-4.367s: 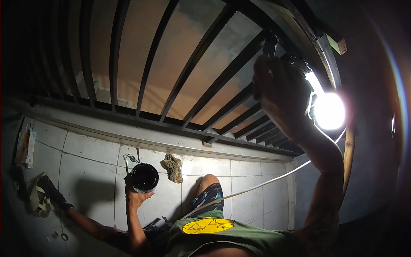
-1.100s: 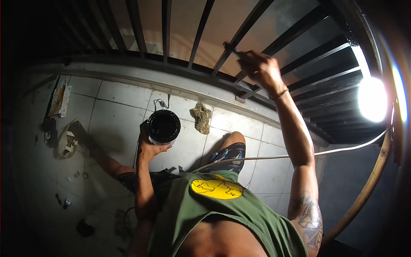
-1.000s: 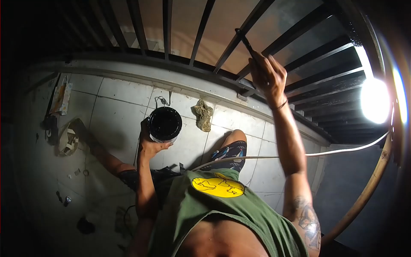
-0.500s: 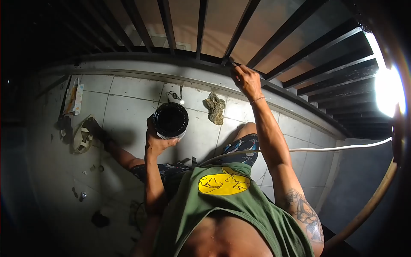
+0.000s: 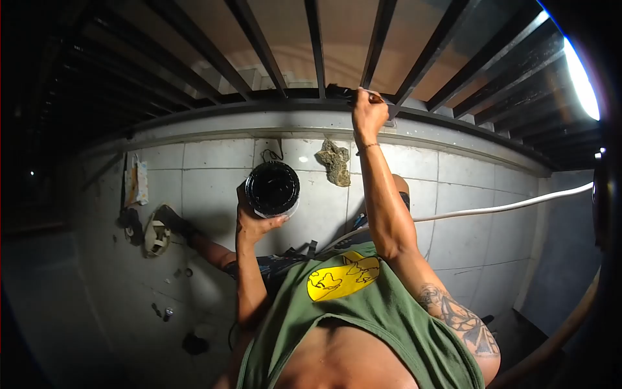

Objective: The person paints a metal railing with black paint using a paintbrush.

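Observation:
My left hand [image 5: 256,223] is wrapped round a round can of black paint [image 5: 273,188], its open top facing me. My right hand [image 5: 370,115] is closed on a paintbrush [image 5: 343,93], whose dark head points left. The brush lies at the bottom rail [image 5: 298,104] of a dark barred railing and seems to touch it. The fingers hide part of the handle. Below and left of my right hand, a crumpled brownish rag [image 5: 334,163] rests on the tiles.
Upright dark bars [image 5: 317,52] rise beyond a low ledge [image 5: 240,128]. A pale hose [image 5: 505,207] crosses at the right. A shoe-like item [image 5: 157,237], a paper bag [image 5: 137,185] and a small metal object [image 5: 168,314] are on the tiled floor [image 5: 207,155] at the left.
My right hand has turned at the wrist, and the brush now shows lying leftward along the bottom rail. The view has shifted; the left hand still holds the can.

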Demonstrator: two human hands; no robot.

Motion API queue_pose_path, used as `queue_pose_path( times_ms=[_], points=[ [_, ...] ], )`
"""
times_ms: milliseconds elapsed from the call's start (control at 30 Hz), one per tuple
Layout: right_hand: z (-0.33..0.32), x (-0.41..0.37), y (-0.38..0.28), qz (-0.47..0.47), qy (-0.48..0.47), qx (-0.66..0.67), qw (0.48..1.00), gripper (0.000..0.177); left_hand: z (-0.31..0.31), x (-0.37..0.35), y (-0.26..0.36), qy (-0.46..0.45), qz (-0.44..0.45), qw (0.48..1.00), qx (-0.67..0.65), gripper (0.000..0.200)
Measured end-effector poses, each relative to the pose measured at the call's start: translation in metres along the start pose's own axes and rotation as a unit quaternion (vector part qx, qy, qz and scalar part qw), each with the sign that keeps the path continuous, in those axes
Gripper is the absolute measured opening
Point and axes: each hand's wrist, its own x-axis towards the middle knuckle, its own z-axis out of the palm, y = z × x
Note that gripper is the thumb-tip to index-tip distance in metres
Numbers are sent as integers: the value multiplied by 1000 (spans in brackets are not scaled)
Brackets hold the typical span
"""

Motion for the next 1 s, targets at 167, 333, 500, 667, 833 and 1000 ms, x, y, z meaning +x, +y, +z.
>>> queue_pose_path(
  times_ms=[167,333,500,667,833,1000],
  points=[
    [13,11,-33,-19,-72,11,997,29,6,-5,14,-5,-12,1000,-16,92],
    [-7,23,-87,-1,-76,222,972,27,19,-2,28,-16,-2,999,-35,94],
    [-41,40,-147,-55,-121,535,834,18,20,1,37,-44,-2,998,-50,90],
    [-11,43,-107,78,-121,486,862,20,15,-4,33,-22,-5,998,-55,90],
    [12,25,-21,78,-10,146,986,27,15,-3,39,-8,-12,999,-40,89],
    [-2,26,-31,-34,-91,12,995,30,17,-1,32,-18,-6,998,-66,89]
  ],
)
